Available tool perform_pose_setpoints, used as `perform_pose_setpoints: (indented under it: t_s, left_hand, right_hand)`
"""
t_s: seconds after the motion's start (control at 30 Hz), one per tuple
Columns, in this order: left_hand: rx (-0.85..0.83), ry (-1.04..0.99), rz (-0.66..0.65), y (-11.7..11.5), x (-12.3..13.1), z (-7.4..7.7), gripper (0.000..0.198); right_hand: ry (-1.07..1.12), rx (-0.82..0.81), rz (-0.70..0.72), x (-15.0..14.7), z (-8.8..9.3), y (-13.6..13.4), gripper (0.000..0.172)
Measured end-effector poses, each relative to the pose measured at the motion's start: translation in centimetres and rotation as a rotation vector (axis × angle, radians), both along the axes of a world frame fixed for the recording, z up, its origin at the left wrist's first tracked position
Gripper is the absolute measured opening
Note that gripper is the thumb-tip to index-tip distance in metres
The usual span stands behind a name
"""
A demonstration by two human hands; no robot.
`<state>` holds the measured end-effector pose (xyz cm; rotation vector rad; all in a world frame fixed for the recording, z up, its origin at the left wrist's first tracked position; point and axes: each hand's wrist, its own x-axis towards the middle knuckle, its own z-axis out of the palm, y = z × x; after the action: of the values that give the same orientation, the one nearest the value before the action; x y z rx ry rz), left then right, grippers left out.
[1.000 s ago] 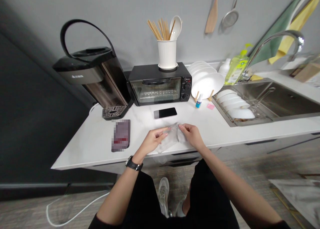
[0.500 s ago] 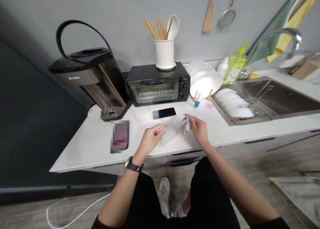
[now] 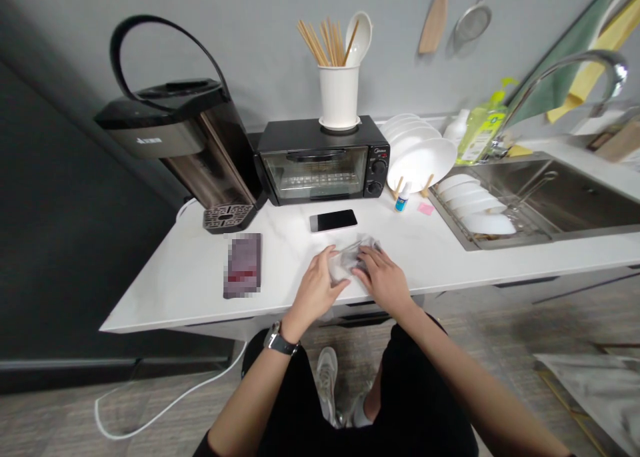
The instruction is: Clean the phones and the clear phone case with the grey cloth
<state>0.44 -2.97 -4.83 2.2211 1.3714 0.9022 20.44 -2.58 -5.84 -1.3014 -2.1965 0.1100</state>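
A clear phone case [image 3: 339, 268] lies on the white countertop close to its front edge. My left hand [image 3: 316, 282] grips the left end of it between thumb and fingers. Under the curled fingers of my right hand [image 3: 384, 274] a crumpled grey cloth [image 3: 351, 252] is pressed onto the right part of the case, hiding much of that part. Just behind both hands lies a phone [image 3: 334, 220], dark screen up. A small spray bottle with a blue label [image 3: 401, 198] stands farther back on the right.
Along the wall stand a water dispenser [image 3: 220, 157], a toaster oven [image 3: 320, 170] and racked white plates [image 3: 425, 164]. A pink sticky note [image 3: 426, 208] lies left of the sink [image 3: 565, 237], which holds bowls. A purple pouch-like item [image 3: 244, 264], partly pixelated, lies on the left.
My right hand has moved left and brought the cloth down onto the case. My left hand has shifted slightly right and closed on the case's end. The view has shifted a little.
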Motion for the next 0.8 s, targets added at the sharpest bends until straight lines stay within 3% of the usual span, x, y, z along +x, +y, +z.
perform_pose_setpoints:
  t_s: [0.1, 0.13, 0.27, 0.37, 0.4, 0.5, 0.6, 0.73, 0.8]
  left_hand:
    - [-0.021, -0.024, -0.042, 0.2, -0.3, 0.0, 0.089]
    - [-0.023, -0.032, -0.032, 0.2, -0.2, 0.0, 0.091]
    - [-0.026, -0.037, 0.028, 0.0, 0.0, -0.1, 0.096]
    - [-0.02, -0.019, 0.026, 0.0, 0.1, -0.1, 0.096]
    - [-0.017, -0.02, 0.026, 0.1, 0.1, 0.0, 0.096]
    - [-0.028, -0.033, 0.009, 0.3, -0.1, 0.2, 0.098]
    - [-0.052, -0.033, -0.008, 0.6, -0.2, 0.3, 0.097]
    - [-0.03, 0.0, -0.034, 0.7, -0.4, 0.2, 0.098]
    - [-0.026, 0.004, -0.034, 0.6, -0.4, 0.2, 0.095]
  right_hand:
    - [-0.067, -0.011, 0.268, -0.4, 0.3, -0.3, 0.047]
    - [-0.084, -0.026, 0.288, -0.2, 0.4, -0.3, 0.047]
    - [-0.096, -0.008, 0.113, 1.2, 0.9, 0.2, 0.049]
    - [-0.119, -0.037, 0.291, 1.4, 1.3, 0.1, 0.054]
    - [-0.133, -0.047, 0.304, 1.2, 1.4, 0.1, 0.053]
    - [-0.158, -0.015, 0.14, 0.7, 1.7, 0.3, 0.053]
    - [-0.183, -0.025, 0.297, 1.3, 1.7, 0.7, 0.052]
    - [-0.199, -0.052, 0.082, 3.1, 1.4, 1.4, 0.048]
    - [-0.215, -0.044, 0.079, 3.4, 1.2, 1.4, 0.053]
